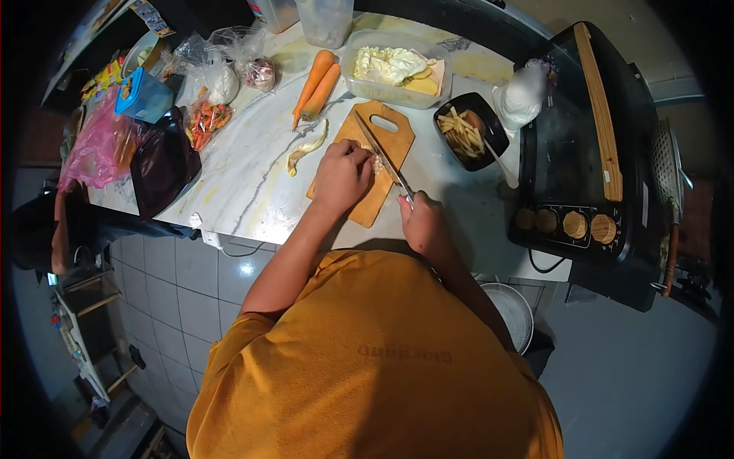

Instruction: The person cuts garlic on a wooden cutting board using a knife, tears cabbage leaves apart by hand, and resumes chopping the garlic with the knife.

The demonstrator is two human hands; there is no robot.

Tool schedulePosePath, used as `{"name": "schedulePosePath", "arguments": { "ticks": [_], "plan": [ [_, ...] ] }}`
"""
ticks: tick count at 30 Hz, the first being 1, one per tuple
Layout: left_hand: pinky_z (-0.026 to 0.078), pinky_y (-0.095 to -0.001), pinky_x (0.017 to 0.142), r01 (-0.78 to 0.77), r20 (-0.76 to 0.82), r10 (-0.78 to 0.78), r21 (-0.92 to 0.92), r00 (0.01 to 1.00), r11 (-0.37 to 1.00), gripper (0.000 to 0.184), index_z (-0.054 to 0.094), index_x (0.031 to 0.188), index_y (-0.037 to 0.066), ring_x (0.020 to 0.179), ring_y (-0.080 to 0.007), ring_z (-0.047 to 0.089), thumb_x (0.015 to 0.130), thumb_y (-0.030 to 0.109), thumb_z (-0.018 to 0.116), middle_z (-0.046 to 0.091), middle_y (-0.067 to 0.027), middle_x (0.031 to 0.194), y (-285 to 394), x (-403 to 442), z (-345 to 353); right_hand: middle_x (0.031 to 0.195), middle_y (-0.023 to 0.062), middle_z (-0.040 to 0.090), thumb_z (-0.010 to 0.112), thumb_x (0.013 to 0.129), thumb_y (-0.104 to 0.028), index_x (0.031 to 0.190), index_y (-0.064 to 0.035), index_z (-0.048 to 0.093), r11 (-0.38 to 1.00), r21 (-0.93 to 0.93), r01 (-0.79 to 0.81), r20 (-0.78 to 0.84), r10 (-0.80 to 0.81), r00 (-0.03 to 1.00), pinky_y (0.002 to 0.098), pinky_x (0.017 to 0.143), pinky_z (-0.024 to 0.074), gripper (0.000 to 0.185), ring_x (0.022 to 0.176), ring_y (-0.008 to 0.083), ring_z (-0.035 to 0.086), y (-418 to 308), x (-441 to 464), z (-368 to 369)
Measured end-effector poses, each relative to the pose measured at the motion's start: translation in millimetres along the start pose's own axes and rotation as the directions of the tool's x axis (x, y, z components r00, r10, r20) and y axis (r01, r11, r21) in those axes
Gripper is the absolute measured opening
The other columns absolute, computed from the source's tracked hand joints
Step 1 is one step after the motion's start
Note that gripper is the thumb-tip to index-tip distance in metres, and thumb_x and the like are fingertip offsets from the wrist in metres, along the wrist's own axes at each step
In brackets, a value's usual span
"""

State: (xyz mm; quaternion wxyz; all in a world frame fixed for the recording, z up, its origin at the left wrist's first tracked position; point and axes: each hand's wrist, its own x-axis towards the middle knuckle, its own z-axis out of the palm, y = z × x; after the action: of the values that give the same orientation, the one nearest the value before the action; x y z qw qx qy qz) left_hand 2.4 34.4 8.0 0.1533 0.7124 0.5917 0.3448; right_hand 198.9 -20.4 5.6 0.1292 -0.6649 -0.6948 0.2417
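A wooden cutting board [397, 131] with an oval handle hole lies at a slant on the marble-patterned table. My right hand [425, 222] grips the handle of a kitchen knife [380, 153], whose long blade points away across the board. Left of the blade, my left hand [344, 174] rests on the board with curled fingers. They press on pale, finely cut food [376, 163], mostly hidden by the fingers; its kind I cannot make out. A limp, pale yellowish strip [306, 150] lies on the table just left of the board.
Two carrots [315, 86] and a clear container [359, 90] with pale leafy food lie beyond the board. A black bowl [493, 136] of cut strips, with a spoon, stands right, beside a black oven [569, 145]. Bagged food [222, 83] and a blue container [144, 96] sit left.
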Motion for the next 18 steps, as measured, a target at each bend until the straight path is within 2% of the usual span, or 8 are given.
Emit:
{"name": "schedulePosePath", "arguments": {
  "ticks": [6,10,12,18],
  "plan": [
    [0.051,-0.0420,0.081,0.004,-0.014,-0.005,-0.079,1.000,0.997,0.013,0.074,0.095,0.005,0.091,-0.0333,0.062,0.085,0.013,0.070,0.065,-0.0141,0.093,-2,-3,1,0.076,0.0291,0.065,0.057,0.099,-0.037,0.090,0.0021,0.055,1.000,0.013,-0.005,-0.006,0.005,1.000,0.0541,0.065,0.0525,0.040,0.077,0.0497,0.065,-7,-2,-7],
    [0.051,-0.0416,0.081,-0.035,-0.018,0.034,-0.083,0.999,0.996,0.014,0.075,0.096,0.007,0.090,-0.0324,0.062,0.084,0.014,0.071,0.065,-0.0138,0.094,2,-4,-3,0.080,0.0296,0.066,0.055,0.100,-0.037,0.092,0.0028,0.056,0.997,0.020,-0.079,0.061,0.078,0.995,0.0539,0.068,0.0527,0.040,0.080,0.0495,0.065,-6,-7,-8],
    [0.051,-0.0413,0.080,-0.083,0.044,0.084,-0.020,0.996,0.996,0.014,0.076,0.095,0.008,0.089,-0.0316,0.062,0.083,0.015,0.072,0.064,-0.0136,0.093,5,-3,-6,0.081,0.0298,0.066,0.054,0.100,-0.037,0.093,0.0027,0.056,0.996,0.011,-0.091,0.063,0.090,0.994,0.0538,0.070,0.0528,0.040,0.082,0.0493,0.065,-11,-3,-13],
    [0.052,-0.0412,0.078,-0.082,0.027,0.081,0.068,0.996,0.994,0.013,0.076,0.093,0.008,0.087,-0.0319,0.062,0.082,0.013,0.071,0.064,-0.0133,0.093,6,-4,-3,0.082,0.0303,0.066,0.055,0.099,-0.036,0.094,0.0035,0.055,0.995,-0.054,-0.084,0.099,0.089,0.991,0.0538,0.071,0.0531,0.040,0.083,0.0485,0.065,-22,-1,-20]
  ]
}}
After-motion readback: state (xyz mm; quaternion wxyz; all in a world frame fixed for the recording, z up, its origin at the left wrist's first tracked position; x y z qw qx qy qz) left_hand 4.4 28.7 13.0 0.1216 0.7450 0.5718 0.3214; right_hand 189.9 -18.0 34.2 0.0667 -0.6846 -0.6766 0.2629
